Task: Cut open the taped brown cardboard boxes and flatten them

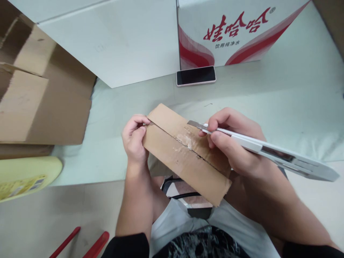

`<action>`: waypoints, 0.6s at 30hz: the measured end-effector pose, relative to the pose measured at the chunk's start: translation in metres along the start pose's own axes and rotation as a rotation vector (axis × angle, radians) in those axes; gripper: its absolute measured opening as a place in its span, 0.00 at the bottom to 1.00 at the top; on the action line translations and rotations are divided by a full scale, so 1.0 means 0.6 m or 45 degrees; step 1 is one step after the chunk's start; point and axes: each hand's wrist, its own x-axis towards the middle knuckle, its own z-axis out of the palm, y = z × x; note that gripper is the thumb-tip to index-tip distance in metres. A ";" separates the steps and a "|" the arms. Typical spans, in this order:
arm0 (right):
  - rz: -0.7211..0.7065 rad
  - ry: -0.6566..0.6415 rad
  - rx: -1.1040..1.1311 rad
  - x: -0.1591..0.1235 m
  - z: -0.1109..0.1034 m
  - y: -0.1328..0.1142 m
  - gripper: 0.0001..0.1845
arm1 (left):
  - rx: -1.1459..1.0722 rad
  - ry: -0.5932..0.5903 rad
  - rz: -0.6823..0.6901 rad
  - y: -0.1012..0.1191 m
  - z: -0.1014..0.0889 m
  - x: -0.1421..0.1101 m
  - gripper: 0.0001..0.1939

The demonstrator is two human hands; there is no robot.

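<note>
A small brown cardboard box [172, 152] is held tilted above my lap, with a seam running along its upper face and a bit of clear tape across that seam. My left hand [136, 138] pinches the box's left end, the fingertips at the end of the seam. In my right hand [236, 138] is a white and grey utility knife [249, 141], its blade out and pointing left over the box's upper flap. Whether the blade touches the cardboard I cannot tell. Part of the box's right end is hidden behind my right hand.
A phone [196, 76] lies on the pale green cloth [282, 104] before a white and red carton [242, 32]. Beside that stands a large white box [113, 43]. Cardboard boxes [61, 107] and a yellow bottle [29, 175] are at left; red bars [96, 245] below.
</note>
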 end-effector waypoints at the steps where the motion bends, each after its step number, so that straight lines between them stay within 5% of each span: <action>1: -0.009 -0.004 0.000 0.000 0.000 0.000 0.01 | -0.002 -0.001 0.008 0.000 0.000 0.000 0.04; 18: -0.003 -0.003 -0.035 0.002 0.003 -0.002 0.01 | -0.060 0.008 0.012 0.000 0.002 -0.001 0.06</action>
